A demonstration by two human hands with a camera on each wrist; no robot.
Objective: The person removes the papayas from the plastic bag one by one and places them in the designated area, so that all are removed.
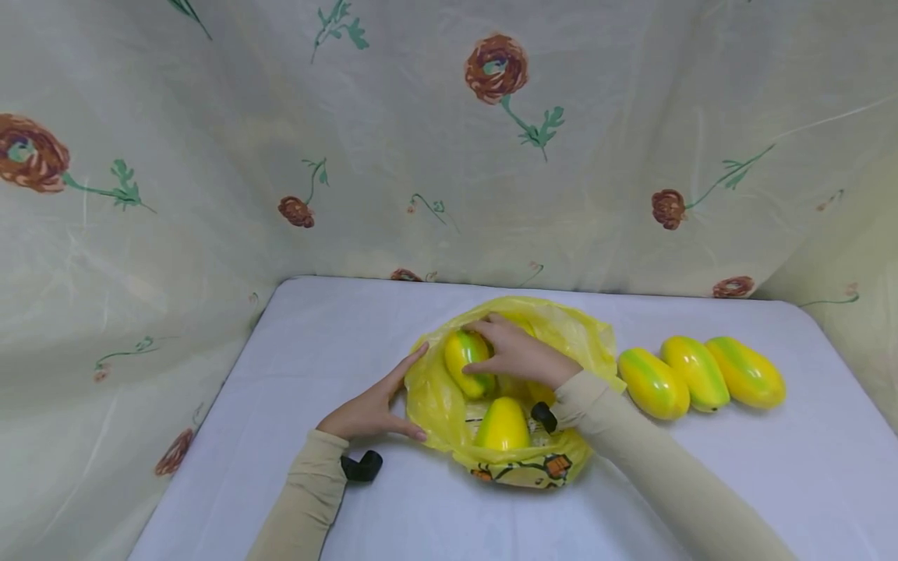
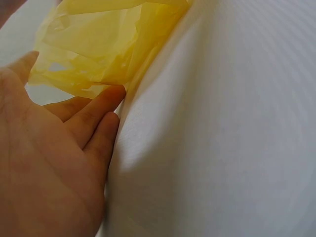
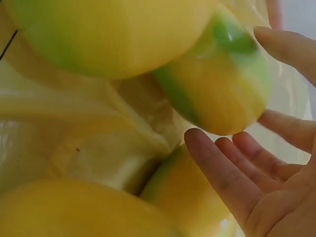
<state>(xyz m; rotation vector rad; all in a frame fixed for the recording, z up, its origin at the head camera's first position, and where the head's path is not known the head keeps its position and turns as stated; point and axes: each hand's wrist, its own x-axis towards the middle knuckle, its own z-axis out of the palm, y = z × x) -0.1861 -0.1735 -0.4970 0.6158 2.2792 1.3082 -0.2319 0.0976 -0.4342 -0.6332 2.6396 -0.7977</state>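
Somebody's left hand point(image 1: 372, 405) is resting with its fingers spread, touching the left side of a thin, yellow plastic bag point(image 1: 431, 407). The bag is sitting wide open on a table with a smooth, pale cloth point(image 1: 316, 335). Just inside its near side, one shiny, egg-shaped, yellow-green fruit point(image 1: 503, 427) is lying. A bit farther in, the right hand point(image 1: 515, 354) is reaching around a second fruit point(image 1: 463, 357), its loose, fairly straight fingers touching the skin. More yellow fruit point(image 3: 79, 212) is showing close by in the bag. To the right, three matching fruits point(image 1: 694, 374) are lying side by side. Behind everything, a pale sheet with rust-red flowers point(image 1: 393, 117) is hanging.
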